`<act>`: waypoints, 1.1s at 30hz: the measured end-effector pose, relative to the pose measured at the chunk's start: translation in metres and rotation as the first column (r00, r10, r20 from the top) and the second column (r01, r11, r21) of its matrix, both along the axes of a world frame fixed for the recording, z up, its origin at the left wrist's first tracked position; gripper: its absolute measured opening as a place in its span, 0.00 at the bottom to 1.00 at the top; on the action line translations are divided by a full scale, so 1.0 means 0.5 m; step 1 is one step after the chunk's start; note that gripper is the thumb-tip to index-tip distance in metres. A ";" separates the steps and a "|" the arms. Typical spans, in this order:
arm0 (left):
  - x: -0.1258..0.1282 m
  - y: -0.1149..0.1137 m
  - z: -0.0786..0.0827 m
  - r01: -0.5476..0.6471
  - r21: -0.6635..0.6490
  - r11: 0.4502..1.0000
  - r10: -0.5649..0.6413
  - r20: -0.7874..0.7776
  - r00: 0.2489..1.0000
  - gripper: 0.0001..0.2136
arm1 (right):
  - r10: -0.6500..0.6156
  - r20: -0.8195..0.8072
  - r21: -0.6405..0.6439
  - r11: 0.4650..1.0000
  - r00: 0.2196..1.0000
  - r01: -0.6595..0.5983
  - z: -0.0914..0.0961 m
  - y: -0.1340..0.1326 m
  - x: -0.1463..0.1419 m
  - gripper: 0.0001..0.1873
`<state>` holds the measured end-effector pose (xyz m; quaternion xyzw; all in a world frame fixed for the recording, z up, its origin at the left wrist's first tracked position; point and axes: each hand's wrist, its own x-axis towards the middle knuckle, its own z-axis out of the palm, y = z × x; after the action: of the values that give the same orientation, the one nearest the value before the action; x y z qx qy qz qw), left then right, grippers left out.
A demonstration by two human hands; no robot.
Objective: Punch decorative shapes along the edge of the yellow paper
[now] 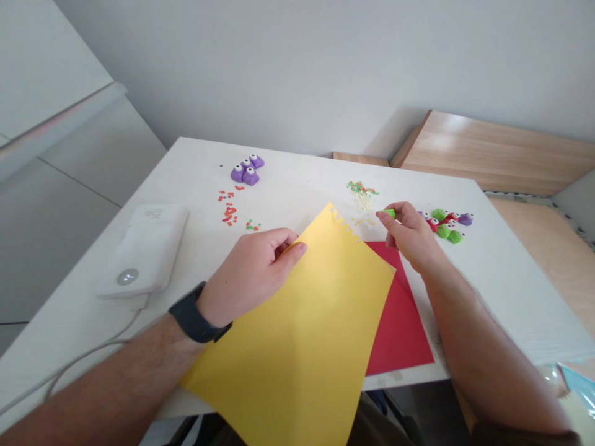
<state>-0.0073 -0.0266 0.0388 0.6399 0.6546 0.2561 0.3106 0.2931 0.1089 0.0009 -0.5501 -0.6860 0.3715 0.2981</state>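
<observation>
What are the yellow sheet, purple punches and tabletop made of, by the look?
The yellow sheet looks like matte coloured card: it flexes, and its top edge is cut into a punched pattern. The purple punches seem smooth moulded plastic, with rounded, slightly glossy bodies. The tabletop is probably white laminate, judging by its flat, faintly sheened surface.

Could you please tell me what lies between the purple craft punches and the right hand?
The head view shows a heap of green, red and pale paper bits there.
</observation>
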 end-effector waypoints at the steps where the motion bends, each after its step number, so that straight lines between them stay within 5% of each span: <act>1: 0.000 0.000 0.000 0.000 0.000 1.000 0.000 0.001 1.000 0.17 | -0.037 0.003 0.011 0.999 0.999 0.037 0.002 0.000 -0.002 0.23; 4: 0.000 0.001 0.001 0.003 -0.001 1.000 -0.003 0.005 1.000 0.17 | -0.071 -0.040 -0.013 0.997 0.997 0.070 0.013 -0.003 -0.010 0.23; 12: 0.000 0.003 0.004 -0.009 -0.005 1.000 0.009 0.005 1.000 0.16 | 0.201 -0.306 -0.184 0.946 0.931 -0.265 0.046 -0.024 -0.012 0.20; 19: 0.004 0.000 0.013 -0.013 -0.023 1.000 0.013 0.004 1.000 0.16 | 0.245 -0.342 -0.305 0.884 0.907 -0.354 0.059 -0.040 -0.016 0.19; 33: 0.000 0.001 0.010 -0.032 0.003 0.999 0.032 0.022 0.999 0.15 | 0.334 -0.277 -0.339 0.844 0.901 -0.417 0.067 -0.045 -0.015 0.21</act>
<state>-0.0070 -0.0259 0.0440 0.6272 0.6608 0.2691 0.3124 0.2858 0.0866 0.0345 -0.4108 -0.6579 0.6068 0.1737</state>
